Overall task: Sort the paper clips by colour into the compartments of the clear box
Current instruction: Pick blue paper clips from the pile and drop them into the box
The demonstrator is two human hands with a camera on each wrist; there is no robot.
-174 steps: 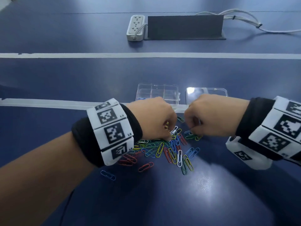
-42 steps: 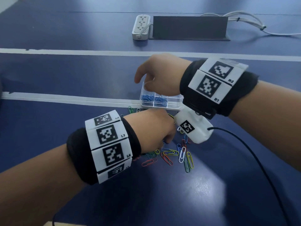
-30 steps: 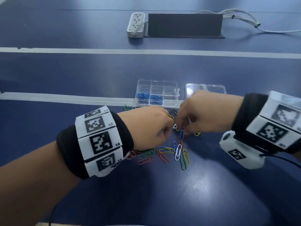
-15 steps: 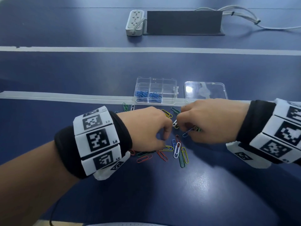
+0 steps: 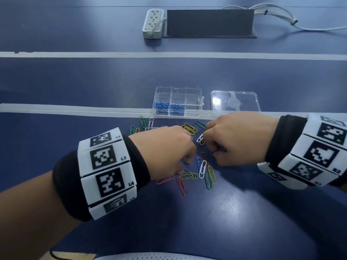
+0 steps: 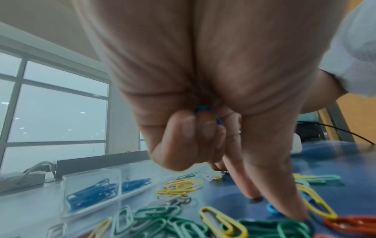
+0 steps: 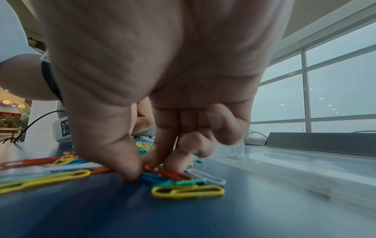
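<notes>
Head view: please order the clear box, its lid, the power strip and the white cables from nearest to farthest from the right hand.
From the right hand:
1. Lid, lying flat just beyond the hand.
2. Clear box, beyond and to the left, beside the lid.
3. Power strip, far back, to the left.
4. White cables, far back on the right; too close to the strip to rank surely.

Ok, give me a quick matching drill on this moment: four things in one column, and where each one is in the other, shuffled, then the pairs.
Things:
1. blue clips
2. box lid
3. power strip
4. left hand

Places or states:
A. far side of the table, beside the dark panel
B. flat on the table to the right of the clear box
C. in the two near-left compartments of the clear box
D. over the loose pile, with a blue clip tucked under curled fingers

Pairs: 1-C, 2-B, 3-A, 4-D
</notes>
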